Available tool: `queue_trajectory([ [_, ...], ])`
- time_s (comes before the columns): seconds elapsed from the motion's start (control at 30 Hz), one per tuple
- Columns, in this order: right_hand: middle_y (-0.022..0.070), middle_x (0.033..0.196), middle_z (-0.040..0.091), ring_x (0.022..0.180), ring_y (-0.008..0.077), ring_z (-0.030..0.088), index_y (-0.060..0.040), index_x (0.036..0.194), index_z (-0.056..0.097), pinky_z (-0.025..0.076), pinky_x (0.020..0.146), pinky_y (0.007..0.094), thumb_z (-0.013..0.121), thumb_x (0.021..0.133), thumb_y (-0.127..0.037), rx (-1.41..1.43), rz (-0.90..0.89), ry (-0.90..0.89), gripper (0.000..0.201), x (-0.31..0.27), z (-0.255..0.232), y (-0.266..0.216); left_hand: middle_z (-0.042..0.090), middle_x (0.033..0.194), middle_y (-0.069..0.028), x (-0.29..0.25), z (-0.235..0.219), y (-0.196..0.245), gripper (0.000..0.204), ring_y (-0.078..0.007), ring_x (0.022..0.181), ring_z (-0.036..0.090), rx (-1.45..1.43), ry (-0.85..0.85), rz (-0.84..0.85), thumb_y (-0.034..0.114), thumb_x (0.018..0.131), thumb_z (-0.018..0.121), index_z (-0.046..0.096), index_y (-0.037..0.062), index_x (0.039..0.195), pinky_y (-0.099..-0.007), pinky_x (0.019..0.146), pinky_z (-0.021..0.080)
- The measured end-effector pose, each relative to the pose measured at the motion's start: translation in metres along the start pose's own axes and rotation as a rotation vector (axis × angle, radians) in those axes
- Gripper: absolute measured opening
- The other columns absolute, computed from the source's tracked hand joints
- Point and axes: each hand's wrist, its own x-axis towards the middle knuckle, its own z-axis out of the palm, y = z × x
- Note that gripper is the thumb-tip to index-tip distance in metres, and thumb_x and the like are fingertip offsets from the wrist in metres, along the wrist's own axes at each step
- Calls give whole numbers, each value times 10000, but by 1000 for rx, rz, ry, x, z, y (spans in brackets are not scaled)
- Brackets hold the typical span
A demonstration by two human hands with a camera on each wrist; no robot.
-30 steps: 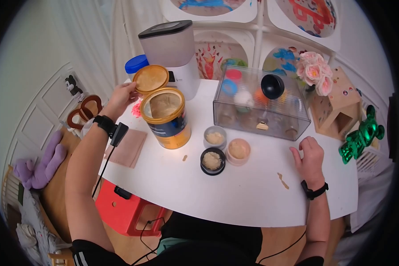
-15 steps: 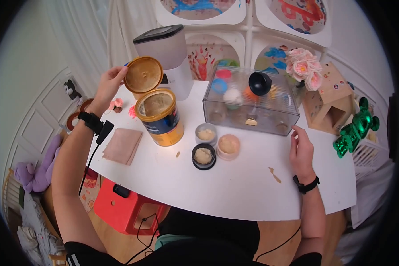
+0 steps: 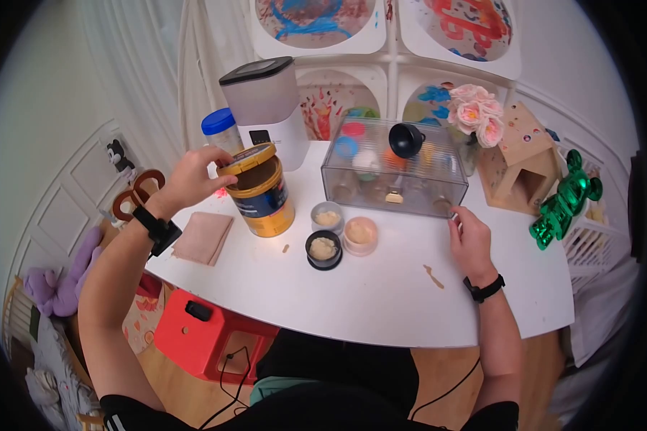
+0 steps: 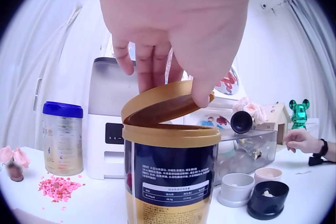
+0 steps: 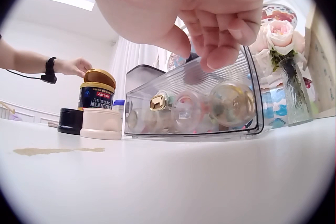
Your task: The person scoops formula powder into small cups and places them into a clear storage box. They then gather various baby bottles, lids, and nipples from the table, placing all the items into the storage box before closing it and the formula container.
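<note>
My left hand (image 3: 188,181) grips the gold plastic lid (image 4: 157,96) of a milk powder can (image 3: 267,210), thumb at the near rim and fingers over the top. The lid sits tilted over the can's mouth, with a dark gap beneath it in the left wrist view. The navy-and-gold can stands upright. My right hand (image 3: 472,243) holds nothing; its fingers hang loosely curled beside the front right corner of a clear storage box (image 5: 194,90). Between the hands stand a grey cup (image 3: 318,223), a pink cup (image 3: 360,248) and a black cup (image 3: 323,263), each with pale powder inside.
A white dispenser (image 3: 295,136) and a blue-lidded jar (image 4: 63,140) stand behind the can. A black cup-like piece (image 3: 407,140) lies on the box. A folded cloth (image 3: 203,237) is at the left. Spilled powder (image 3: 431,276) marks the table near my right hand.
My left hand has brought the lid from beside and above the can down over its mouth. The right hand has shifted slightly toward the box corner, its fingers less spread.
</note>
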Motion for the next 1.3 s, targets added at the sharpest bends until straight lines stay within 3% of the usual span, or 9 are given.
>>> queue_trajectory([
  [0.1, 149, 814, 683, 633, 293, 651, -20, 1144, 683, 522, 618, 384, 710, 936, -22, -3, -59, 39, 210, -1, 4, 7, 734, 1082, -175, -2, 3, 3, 389, -325, 997, 723, 29, -47, 16, 114, 817, 905, 726, -23, 1133, -405, 912, 567],
  [0.2, 152, 810, 688, 643, 308, 664, -27, 1142, 687, 522, 618, 393, 709, 939, -32, -7, -62, 42, 204, -1, 5, 8, 701, 1200, -192, 1, 5, 7, 517, -343, 1099, 704, 91, -122, 41, 220, 829, 904, 695, 15, 1255, -415, 956, 572],
  [0.3, 159, 809, 693, 650, 325, 669, -32, 1139, 689, 522, 620, 402, 707, 942, -44, -3, -56, 29, 198, -1, 5, 8, 615, 1390, -220, 8, 10, 22, 742, -375, 1262, 633, 78, -127, 106, 281, 831, 902, 578, 47, 1456, -433, 1064, 533],
  [0.4, 165, 806, 696, 658, 332, 675, -35, 1128, 693, 525, 622, 407, 705, 946, -48, -36, -67, 10, 183, -1, 3, 7, 522, 1520, -230, 15, 27, 31, 903, -402, 1384, 541, 171, -52, 166, 327, 824, 896, 461, 77, 1575, -458, 1169, 456],
  [0.5, 179, 883, 740, 756, 373, 721, -30, 1089, 697, 562, 677, 437, 709, 941, -70, -40, 10, -45, 154, 0, -2, -1, 493, 1561, -232, 19, 39, 42, 920, -414, 1412, 515, 300, -29, 239, 347, 824, 883, 447, 90, 1592, -491, 1219, 403],
  [0.73, 166, 849, 737, 742, 368, 719, -43, 1073, 700, 563, 669, 437, 709, 946, -81, -53, -4, -57, 133, -1, 0, 3, 446, 1629, -211, 22, 60, 40, 896, -409, 1482, 452, 405, -42, 303, 270, 820, 877, 455, 106, 1593, -499, 1251, 362],
  [0.9, 165, 821, 732, 734, 368, 716, -47, 1038, 707, 560, 663, 437, 713, 949, -93, -32, -12, -35, 101, -2, 0, 1, 446, 1632, -214, 17, 68, 43, 879, -401, 1505, 432, 372, -47, 310, 165, 797, 869, 462, 45, 1566, -491, 1272, 345],
  [1.03, 171, 770, 704, 649, 309, 693, -41, 1068, 732, 538, 619, 379, 728, 955, -80, -34, -43, -2, 119, -2, 4, 7, 478, 1610, -217, 16, 74, 39, 814, -395, 1511, 434, 364, -14, 342, 153, 842, 827, 465, 12, 1557, -485, 1270, 351],
  [1.3, 155, 820, 745, 731, 356, 725, -49, 1033, 719, 570, 666, 423, 717, 954, -107, -55, 10, -49, 98, -1, 2, 3, 467, 1626, -203, 16, 82, 33, 813, -391, 1439, 512, 281, -6, 329, 102, 846, 826, 444, 1, 1557, -455, 1208, 429],
])
